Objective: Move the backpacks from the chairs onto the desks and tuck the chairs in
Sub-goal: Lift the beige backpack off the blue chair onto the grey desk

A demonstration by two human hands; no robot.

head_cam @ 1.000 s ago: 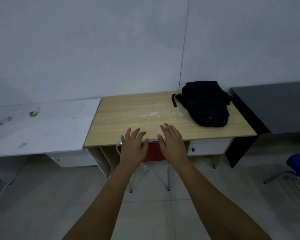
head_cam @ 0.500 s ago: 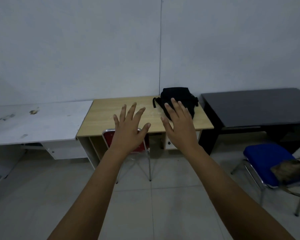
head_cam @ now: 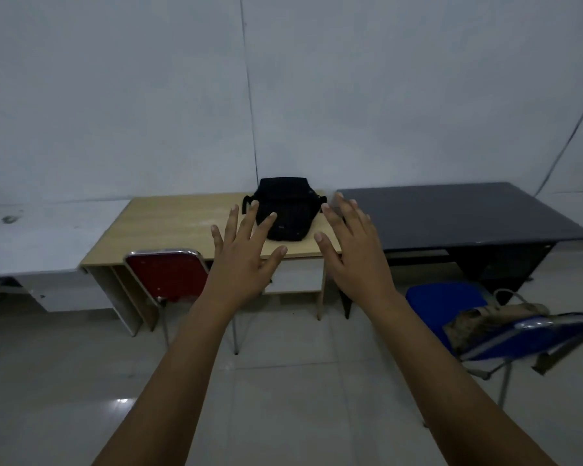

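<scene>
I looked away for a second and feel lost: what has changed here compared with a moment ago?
The person stepped back and turned right. Both hands, the left hand and right hand, lifted off the red chair, now tucked at the wooden desk, and hold nothing. A blue chair carrying a tan backpack has come into view. The black backpack stayed on the desk.

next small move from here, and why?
Probably turn right and reach for the tan backpack on the blue chair. The black backpack already lies on the wooden desk with the red chair pushed in under it. Both the left hand and right hand are open and empty, and the black desk stands behind the blue chair.
</scene>
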